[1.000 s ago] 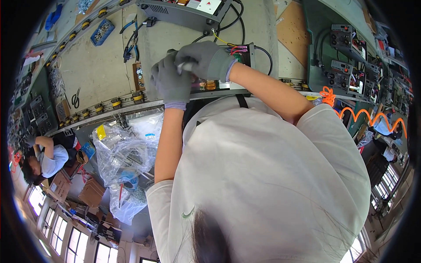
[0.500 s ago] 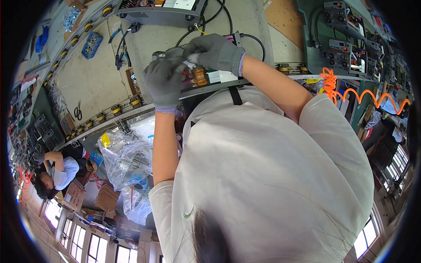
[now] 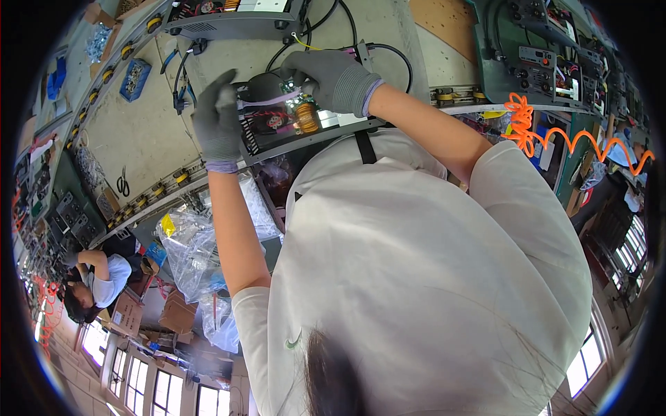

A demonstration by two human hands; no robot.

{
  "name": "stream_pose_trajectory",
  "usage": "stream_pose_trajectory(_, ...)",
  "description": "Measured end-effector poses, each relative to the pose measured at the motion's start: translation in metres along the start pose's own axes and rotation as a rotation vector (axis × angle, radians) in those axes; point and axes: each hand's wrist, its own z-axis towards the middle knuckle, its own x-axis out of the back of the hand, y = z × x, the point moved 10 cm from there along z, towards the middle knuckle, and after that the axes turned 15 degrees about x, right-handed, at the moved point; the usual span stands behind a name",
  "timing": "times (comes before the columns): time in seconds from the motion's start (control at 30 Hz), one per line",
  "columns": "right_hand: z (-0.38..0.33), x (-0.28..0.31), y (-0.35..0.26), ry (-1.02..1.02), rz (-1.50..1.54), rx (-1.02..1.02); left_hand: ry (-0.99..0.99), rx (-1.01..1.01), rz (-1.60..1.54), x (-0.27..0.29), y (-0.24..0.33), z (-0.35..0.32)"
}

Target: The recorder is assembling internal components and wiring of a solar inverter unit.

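An uncovered electronic unit (image 3: pixel 284 139) with a grey metal case lies at the bench edge against my body. Inside it show a copper coil (image 3: pixel 305 118), a fan with a red centre (image 3: pixel 275 120) and a green circuit board. My left hand (image 3: pixel 218 118), in a grey knitted glove, is at the unit's left end with its fingers stretched out. My right hand (image 3: pixel 331 80), gloved alike, bends over the far side with its fingers closed; what they hold is hidden. A pale lilac strip (image 3: pixel 272 100) spans the unit between the hands, its right end by my right fingertips.
Another open unit (image 3: pixel 236 26) stands beyond, with black cables around it. A blue bin of small parts (image 3: pixel 134 79), pliers (image 3: pixel 186 93) and scissors (image 3: pixel 123 178) lie left. Roller tracks (image 3: pixel 159 188) edge the bench. An orange coiled hose (image 3: pixel 520 128) hangs right. A co-worker (image 3: pixel 97 277) is far left.
My left hand has moved left, away from my right hand, uncovering the unit's left part and the lilac strip. My right hand has shifted slightly left. The whole view has shifted a little.
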Motion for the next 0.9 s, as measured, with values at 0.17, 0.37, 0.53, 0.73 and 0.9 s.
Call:
stream_pose_trajectory(0.17, 0.002, -0.008, 0.005, 0.074, 0.132, 0.053, -0.333, -0.052, 0.329, -0.071, 0.014, -0.024)
stream_pose_trajectory(0.37, 0.008, -0.011, 0.020, 0.146, 0.373, 0.047, -0.300, 0.354, 0.202, -0.062, -0.006, -0.029)
stream_pose_trajectory(0.53, 0.016, -0.040, 0.018, -0.124, -0.230, -0.093, -0.137, 0.209, 0.179, -0.037, -0.007, -0.023)
stream_pose_trajectory(0.73, -0.010, -0.091, -0.020, -0.390, -0.408, 0.032, -0.139, 0.208, 0.672, -0.058, -0.023, -0.023)
stream_pose_trajectory(0.9, -0.032, -0.082, -0.021, -0.353, -0.429, 0.268, -0.053, 0.131, 0.928, -0.079, -0.029, -0.037)
